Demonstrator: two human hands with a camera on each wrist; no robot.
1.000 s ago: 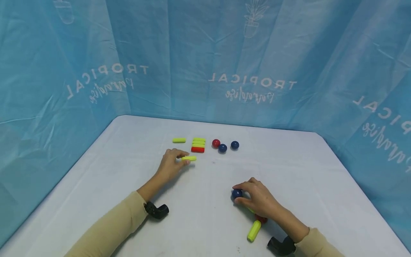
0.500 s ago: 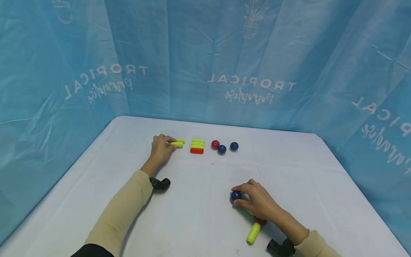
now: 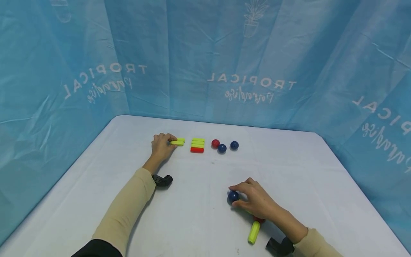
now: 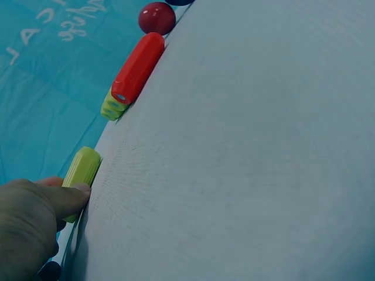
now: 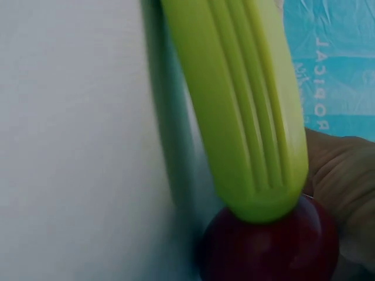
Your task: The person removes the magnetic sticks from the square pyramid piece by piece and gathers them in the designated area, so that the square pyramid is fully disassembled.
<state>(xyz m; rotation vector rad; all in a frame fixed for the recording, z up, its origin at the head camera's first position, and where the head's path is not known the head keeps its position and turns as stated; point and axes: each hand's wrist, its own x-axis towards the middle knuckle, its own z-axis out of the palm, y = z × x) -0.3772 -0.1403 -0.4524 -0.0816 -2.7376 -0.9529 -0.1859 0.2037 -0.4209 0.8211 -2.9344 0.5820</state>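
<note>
My left hand (image 3: 162, 145) pinches a yellow-green ridged rod (image 4: 82, 168) at the far left of the table, beside another yellow-green rod (image 3: 181, 139). My right hand (image 3: 257, 200), nearer the front, holds a dark blue ball (image 3: 233, 197) between thumb and fingers. From that ball a yellow-green rod, mostly hidden under the hand, runs back to a dark red ball (image 3: 258, 219). One more yellow-green rod (image 3: 254, 232) extends from the red ball towards the front. In the right wrist view, a rod's rounded end meets the red ball (image 5: 272, 249). Whether this chain touches the table cannot be told.
Right of my left hand lie several yellow-green rods (image 3: 198, 141) in a row with a red rod (image 3: 197, 150). Further right are a red ball (image 3: 215, 143) and two blue balls (image 3: 222, 149). Blue printed cloth (image 3: 192, 53) hangs around the white table (image 3: 321, 185).
My left hand has carried its rod left and away from me to beside the lone rod, then stayed there. My right hand has shifted slightly left with the blue ball.
</note>
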